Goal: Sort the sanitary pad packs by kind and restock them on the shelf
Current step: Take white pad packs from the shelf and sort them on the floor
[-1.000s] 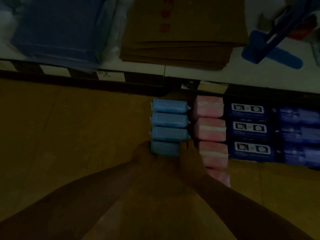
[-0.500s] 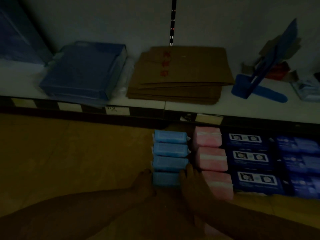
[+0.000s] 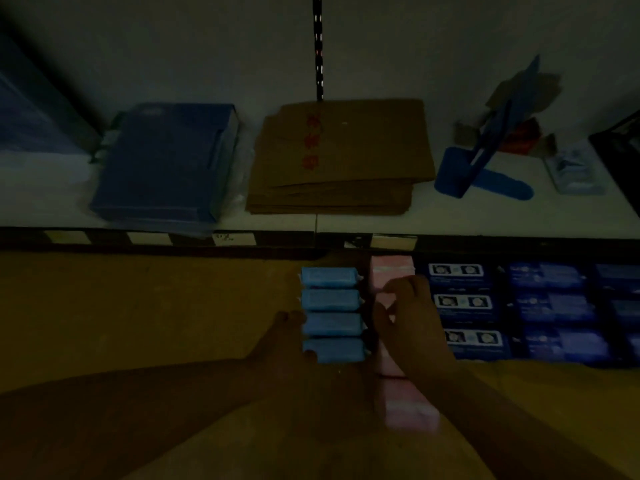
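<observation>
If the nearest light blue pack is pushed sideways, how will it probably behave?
The nearest light blue pack looks rounded and pillow-like, so it probably dents slightly. It lies flat in a row, so it likely slides, not rolls.

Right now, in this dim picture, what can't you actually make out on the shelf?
All in the head view:
- The middle pink packs are hidden under the right hand; whether it grips one is unclear.
- The print on the dark blue packs is too small and dim to read.
- The rightmost packs are cut off by the frame edge.
- The shelf labels are blurred and dark.
</observation>
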Available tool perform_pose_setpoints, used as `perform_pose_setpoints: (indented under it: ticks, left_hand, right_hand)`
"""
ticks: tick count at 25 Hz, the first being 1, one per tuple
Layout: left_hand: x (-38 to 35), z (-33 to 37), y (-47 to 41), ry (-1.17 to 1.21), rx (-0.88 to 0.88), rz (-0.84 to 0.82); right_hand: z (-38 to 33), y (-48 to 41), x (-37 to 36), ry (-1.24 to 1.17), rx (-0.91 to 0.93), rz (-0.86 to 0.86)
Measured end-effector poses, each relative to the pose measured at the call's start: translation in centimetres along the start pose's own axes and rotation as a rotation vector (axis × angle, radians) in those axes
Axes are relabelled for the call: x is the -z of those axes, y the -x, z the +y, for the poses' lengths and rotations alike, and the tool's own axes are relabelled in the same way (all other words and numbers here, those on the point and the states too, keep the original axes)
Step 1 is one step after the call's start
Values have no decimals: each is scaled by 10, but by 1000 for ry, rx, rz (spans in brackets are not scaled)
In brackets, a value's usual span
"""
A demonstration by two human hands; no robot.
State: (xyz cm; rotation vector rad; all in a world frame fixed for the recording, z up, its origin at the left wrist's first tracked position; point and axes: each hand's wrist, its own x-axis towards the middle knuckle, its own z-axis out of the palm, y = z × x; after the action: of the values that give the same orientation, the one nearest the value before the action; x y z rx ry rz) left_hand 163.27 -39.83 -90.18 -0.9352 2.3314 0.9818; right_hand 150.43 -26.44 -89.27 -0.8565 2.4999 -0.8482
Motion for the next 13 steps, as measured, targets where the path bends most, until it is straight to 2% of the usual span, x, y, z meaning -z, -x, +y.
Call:
perform_pose_setpoints:
  ticks: [6, 9, 13]
  left_hand:
    - [109, 92, 116, 140, -169, 90]
    - [184, 149, 188, 254, -176, 109]
    - [299, 215, 288, 248, -212, 181]
  right_hand:
    - [-110, 35, 138, -140, 215, 160]
    - [-183, 54, 222, -218, 182, 178]
    - [-290, 80, 336, -281, 163, 229]
